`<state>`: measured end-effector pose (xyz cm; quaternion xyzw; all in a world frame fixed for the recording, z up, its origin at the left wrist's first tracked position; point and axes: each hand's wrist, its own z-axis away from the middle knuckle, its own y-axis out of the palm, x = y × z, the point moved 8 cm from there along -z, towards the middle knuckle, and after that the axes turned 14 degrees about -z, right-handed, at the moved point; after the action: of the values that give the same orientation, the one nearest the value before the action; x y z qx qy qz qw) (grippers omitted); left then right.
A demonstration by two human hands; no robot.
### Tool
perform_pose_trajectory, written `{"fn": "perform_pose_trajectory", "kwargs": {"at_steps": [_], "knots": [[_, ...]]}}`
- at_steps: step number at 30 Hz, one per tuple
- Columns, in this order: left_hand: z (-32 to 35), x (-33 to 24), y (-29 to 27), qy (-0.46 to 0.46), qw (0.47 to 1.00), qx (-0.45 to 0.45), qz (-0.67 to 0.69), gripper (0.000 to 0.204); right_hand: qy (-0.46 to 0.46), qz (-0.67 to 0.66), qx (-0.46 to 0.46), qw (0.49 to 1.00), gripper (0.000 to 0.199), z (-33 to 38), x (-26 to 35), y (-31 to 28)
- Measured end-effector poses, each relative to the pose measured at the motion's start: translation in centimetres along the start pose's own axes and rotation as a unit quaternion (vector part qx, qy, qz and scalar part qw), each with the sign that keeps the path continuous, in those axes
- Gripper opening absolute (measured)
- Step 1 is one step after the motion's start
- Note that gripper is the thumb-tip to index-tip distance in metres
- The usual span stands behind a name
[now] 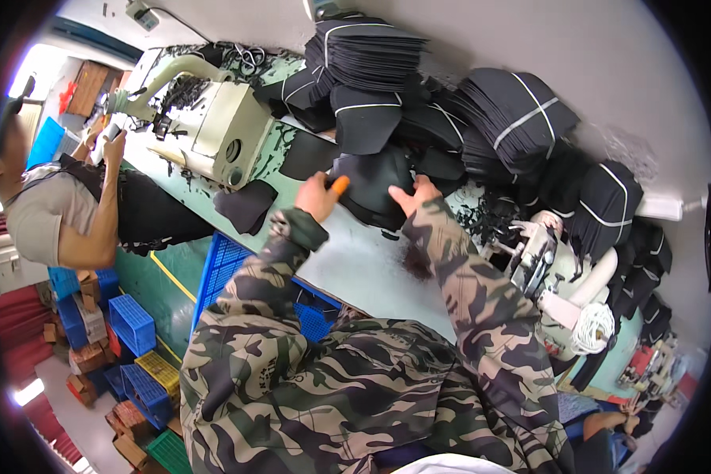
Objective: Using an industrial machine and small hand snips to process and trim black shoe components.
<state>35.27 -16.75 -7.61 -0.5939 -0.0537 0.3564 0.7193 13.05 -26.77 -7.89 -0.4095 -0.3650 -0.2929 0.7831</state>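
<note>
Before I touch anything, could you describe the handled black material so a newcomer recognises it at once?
Find the pale table, then the white-banded black stacks along the wall. The curved black material lies in front; unlike its neighbours, it sits between the left hand and right hand.

There are two bare hands, one left hand (pixel 316 197) and one right hand (pixel 416 196); two camouflage-patterned cloth sleeves (pixel 474 292); one orange finger cover (pixel 340 186); one broad, dark, curved piece (pixel 371 186) between the hands; at least two cream-coloured tabletop machines (pixel 223 130); at least five white-banded bundles of stacked black pieces (pixel 521 118); one round coil of white cord (pixel 592 328); one yellow plastic crate (pixel 158 370); one green plastic crate (pixel 168 453); at least four blue plastic crates (pixel 132 328); at least one other person (pixel 67 225).
</note>
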Motion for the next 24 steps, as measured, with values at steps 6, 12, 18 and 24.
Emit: {"fn": "perform_pose_trajectory", "kwargs": {"at_steps": [6, 12, 18, 24], "knots": [[1.8, -3.3, 1.6, -0.007, 0.996, -0.082, 0.024, 0.072, 0.135, 0.09, 0.015, 0.987, 0.081, -2.7, 0.2, 1.8], [4.0, -2.2, 2.1, -0.03, 0.99, -0.115, 0.069, 0.072, 0.016, -0.001, 0.027, 1.0, 0.062, -3.1, -0.5, 5.0], [5.0, -3.2, 2.9, -0.002, 0.982, -0.143, 0.124, 0.067, 0.199, -0.032, 0.106, 0.974, 0.083, -2.1, 0.0, 2.2], [5.7, 0.4, 5.4, 0.042, 0.951, -0.132, 0.275, 0.064, 0.139, -0.024, 0.116, 0.983, 0.083, -1.5, -2.3, 3.1]]}}
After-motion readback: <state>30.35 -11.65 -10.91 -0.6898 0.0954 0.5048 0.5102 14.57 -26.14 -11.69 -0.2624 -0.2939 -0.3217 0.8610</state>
